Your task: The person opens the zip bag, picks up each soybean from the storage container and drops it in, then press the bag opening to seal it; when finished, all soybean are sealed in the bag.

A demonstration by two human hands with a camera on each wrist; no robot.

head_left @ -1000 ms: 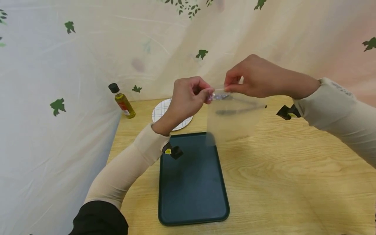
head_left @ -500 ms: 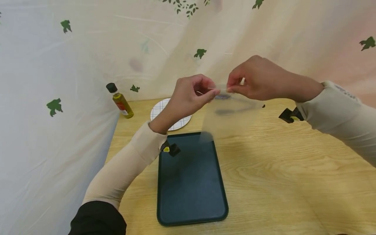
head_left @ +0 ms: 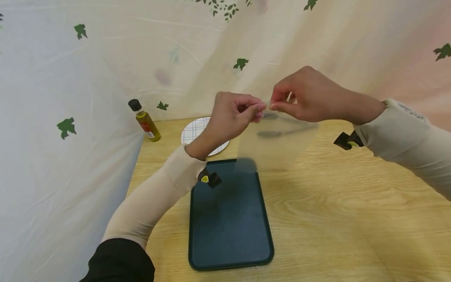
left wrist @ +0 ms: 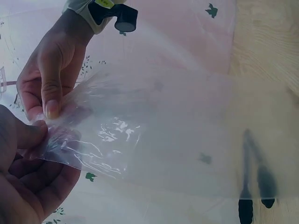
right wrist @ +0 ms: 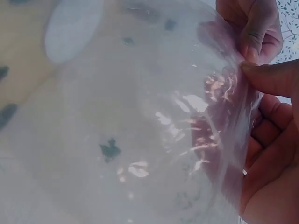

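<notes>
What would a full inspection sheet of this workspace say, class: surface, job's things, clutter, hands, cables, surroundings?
Surface: wooden table, bare grain at right.
Job's things: clear bag held up over the table, hanging above the far end of the tray.
Clutter: bottle and plate at the back left; tongs behind the bag.
Hands: left hand and right hand each pinch the bag's top edge.
Cables: nothing seen.
Surroundings: leaf-print curtain behind and at left.

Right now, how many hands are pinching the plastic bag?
2. The left hand pinches the top edge of the clear plastic bag on its left side, and the right hand pinches that same edge just to the right. The bag hangs above the table.
</notes>
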